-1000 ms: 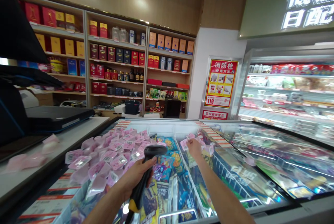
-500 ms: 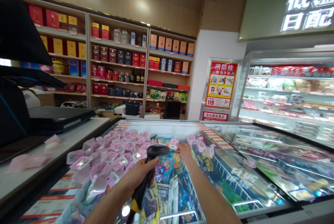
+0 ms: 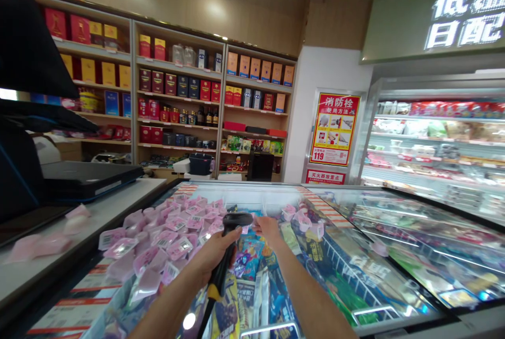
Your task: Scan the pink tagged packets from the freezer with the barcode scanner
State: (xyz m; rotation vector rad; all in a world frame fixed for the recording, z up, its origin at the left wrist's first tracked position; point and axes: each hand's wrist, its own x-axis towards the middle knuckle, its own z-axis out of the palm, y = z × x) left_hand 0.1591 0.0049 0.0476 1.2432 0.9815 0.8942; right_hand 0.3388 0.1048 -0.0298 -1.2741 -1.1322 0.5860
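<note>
My left hand (image 3: 215, 255) is wrapped around the handle of a black barcode scanner (image 3: 224, 265) with a yellow band, held upright over the freezer. My right hand (image 3: 269, 229) pinches a small pink plastic cup (image 3: 245, 229) right beside the scanner's head, which hides most of it. A large heap of similar pink cups (image 3: 179, 247) with barcode labels lies to the left of my left hand. To the right of my right hand, several more pink cups (image 3: 303, 220) sit on the freezer. Colourful frozen food bags (image 3: 248, 297) show below my hands.
A chest freezer with glass lids (image 3: 390, 255) extends to the right. On the left stands a counter (image 3: 153, 189) with a black till device (image 3: 94, 176) and blurred pink cups. Behind are shelves of boxed goods (image 3: 177, 83), a red poster (image 3: 334, 128) and a lit chiller (image 3: 434, 144).
My right hand has moved left with the pink cup, bringing it in close to the scanner's head. The scanner has shifted slightly upward; my left hand keeps its grip.
</note>
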